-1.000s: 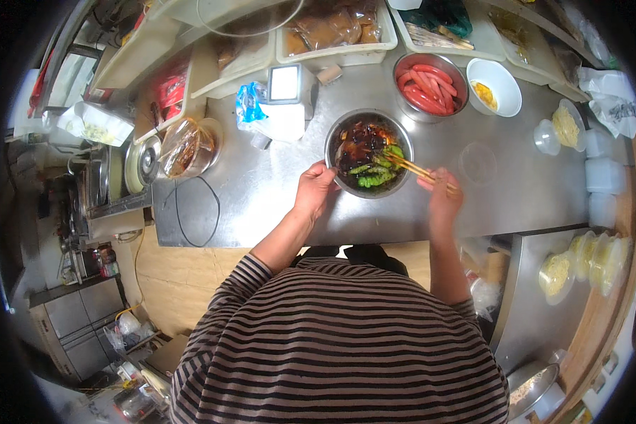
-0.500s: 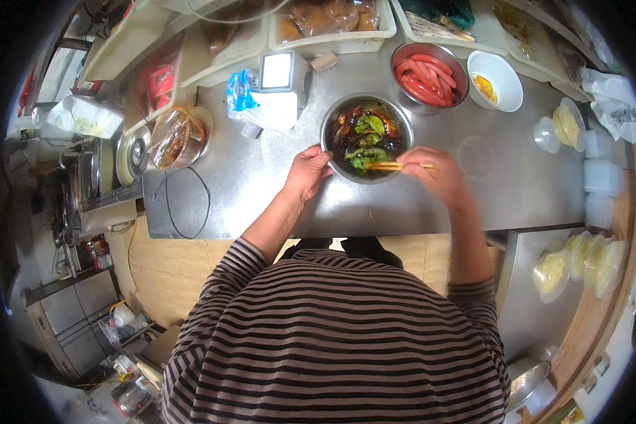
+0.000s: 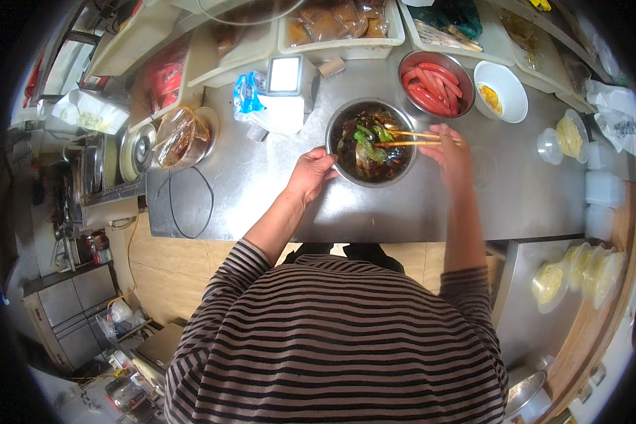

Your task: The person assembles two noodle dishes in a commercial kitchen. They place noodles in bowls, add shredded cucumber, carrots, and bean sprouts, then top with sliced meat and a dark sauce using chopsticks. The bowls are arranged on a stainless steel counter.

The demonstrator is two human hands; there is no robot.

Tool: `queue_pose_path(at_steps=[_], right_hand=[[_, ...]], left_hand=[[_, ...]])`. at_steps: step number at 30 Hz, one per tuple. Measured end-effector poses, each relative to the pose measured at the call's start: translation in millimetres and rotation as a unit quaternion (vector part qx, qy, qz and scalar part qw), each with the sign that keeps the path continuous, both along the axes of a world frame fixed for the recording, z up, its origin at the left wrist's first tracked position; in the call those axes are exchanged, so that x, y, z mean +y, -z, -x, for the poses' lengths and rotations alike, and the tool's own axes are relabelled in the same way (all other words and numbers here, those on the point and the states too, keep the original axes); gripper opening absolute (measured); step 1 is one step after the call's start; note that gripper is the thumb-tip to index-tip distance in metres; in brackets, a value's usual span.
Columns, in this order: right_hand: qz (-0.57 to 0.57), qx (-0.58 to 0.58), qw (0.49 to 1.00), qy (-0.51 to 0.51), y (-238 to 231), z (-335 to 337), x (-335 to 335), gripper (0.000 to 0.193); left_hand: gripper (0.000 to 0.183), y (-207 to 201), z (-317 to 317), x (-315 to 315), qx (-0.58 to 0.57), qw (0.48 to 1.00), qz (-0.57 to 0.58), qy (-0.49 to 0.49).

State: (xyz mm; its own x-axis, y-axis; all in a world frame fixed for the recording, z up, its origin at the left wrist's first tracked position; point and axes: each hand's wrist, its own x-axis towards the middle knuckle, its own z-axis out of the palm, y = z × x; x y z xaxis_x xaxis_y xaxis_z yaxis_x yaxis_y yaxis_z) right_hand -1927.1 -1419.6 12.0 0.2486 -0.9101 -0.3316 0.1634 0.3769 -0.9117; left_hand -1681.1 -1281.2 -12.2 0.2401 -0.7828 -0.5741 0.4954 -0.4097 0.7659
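Two chopsticks (image 3: 413, 143), held in my right hand (image 3: 451, 152), serve best with slow, low strokes turning the greens (image 3: 364, 134) through the dark sauce while my left hand (image 3: 312, 172) pinches the metal bowl (image 3: 374, 183) at its left rim. The greens lie inside the bowl, my right hand just off its right side.

Green vegetable pieces (image 3: 364, 135), tan chopsticks (image 3: 403, 143), red sausages (image 3: 431, 93), black-and-brown striped shirt (image 3: 332, 332)

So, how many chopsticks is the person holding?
2, both in the right hand: the upper chopstick and the lower chopstick, tips in the metal bowl. The fingers hide part of them; no third shows.
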Motion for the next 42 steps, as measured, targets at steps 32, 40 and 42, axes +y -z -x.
queue_pose_path(at_steps=[32, 40, 42], right_hand=[[-0.012, 0.06, 0.998, -0.027, -11.0, 0.0, 11.1, 0.025], [0.429, 0.224, 0.859, -0.169, -22.7, -13.9, 28.8, 0.013], [0.435, 0.209, 0.865, -0.135, -19.1, -11.2, 16.1, 0.013]], left_hand=[[0.006, 13.5, -0.3, -5.0, 0.062, 0.998, 0.022, 0.017], [0.004, 7.6, 3.6, -6.2, 0.052, 0.998, 0.006, 0.017], [0.005, 6.5, 5.2, -4.8, 0.06, 0.998, 0.01, 0.023]])
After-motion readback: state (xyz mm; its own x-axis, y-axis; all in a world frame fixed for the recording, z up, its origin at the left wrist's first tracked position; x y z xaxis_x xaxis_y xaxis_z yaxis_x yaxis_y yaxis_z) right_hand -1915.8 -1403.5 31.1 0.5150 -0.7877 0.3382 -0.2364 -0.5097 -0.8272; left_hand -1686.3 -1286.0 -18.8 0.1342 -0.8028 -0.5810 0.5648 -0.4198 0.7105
